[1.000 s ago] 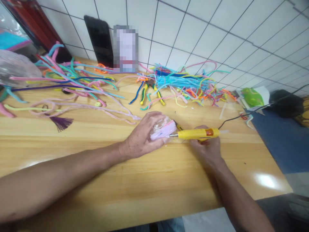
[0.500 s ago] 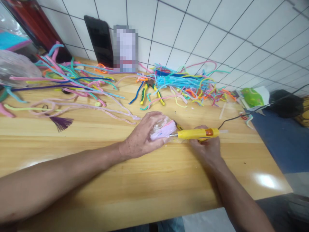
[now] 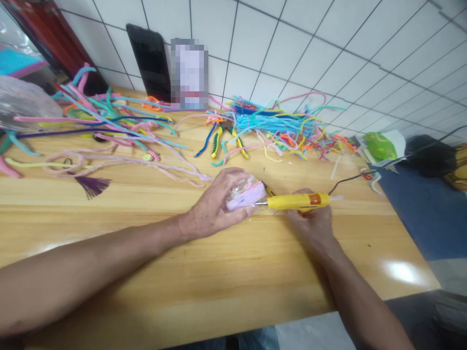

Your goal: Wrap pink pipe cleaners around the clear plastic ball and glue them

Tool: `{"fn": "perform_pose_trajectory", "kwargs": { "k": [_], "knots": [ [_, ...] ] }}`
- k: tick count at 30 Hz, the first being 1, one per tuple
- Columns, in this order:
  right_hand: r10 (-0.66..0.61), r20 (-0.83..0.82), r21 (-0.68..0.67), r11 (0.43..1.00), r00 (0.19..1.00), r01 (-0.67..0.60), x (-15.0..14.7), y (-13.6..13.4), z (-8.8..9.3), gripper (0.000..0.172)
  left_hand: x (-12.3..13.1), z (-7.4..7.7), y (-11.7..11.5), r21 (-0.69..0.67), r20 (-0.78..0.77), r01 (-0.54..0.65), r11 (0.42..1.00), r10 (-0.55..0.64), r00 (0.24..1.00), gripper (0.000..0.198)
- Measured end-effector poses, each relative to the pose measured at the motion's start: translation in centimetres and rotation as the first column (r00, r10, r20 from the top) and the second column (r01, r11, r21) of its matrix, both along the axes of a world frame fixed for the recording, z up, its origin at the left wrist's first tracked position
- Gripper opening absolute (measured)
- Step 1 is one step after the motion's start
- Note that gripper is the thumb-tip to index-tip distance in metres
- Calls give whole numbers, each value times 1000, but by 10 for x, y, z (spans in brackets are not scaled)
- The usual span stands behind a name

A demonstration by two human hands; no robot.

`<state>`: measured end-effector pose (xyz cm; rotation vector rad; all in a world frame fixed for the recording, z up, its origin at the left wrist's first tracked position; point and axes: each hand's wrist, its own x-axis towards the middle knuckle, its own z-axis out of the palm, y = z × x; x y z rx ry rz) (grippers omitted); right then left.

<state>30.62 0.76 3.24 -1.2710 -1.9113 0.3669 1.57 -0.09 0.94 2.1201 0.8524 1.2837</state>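
Near the middle of the wooden table, my left hand (image 3: 215, 206) is wrapped round a lilac and pink fuzzy piece (image 3: 248, 195) with clear plastic about it. From the right, my right hand (image 3: 312, 221) grips a yellow glue gun (image 3: 292, 201), whose metal tip points left and meets the lower right edge of the piece. Whether the tip presses on it is too small to tell. A dark tool with a yellow edge lies partly hidden behind the gun's front end.
Green-yellow pliers (image 3: 228, 138) lie beyond my hands. Blue pipe cleaners (image 3: 277, 121) and mixed ones line the tiled wall, with more at left. A phone (image 3: 149, 63) leans on the wall. The gun's black cable (image 3: 365, 174) runs right.
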Motion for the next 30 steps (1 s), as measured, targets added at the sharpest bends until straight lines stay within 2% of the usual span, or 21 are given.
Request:
{"fn": "perform_pose_trajectory", "kwargs": {
  "k": [8, 30],
  "knots": [
    [-11, -52, -62, 998, 999, 8, -4, -3, 3, 12, 0, -1, 0, -13, 12, -1, 1000, 2, 1000, 63],
    [32, 12, -14, 999, 999, -32, -3, 0, 4, 12, -1, -2, 1, -12, 1, 5, 1000, -5, 1000, 64]
  ]
}}
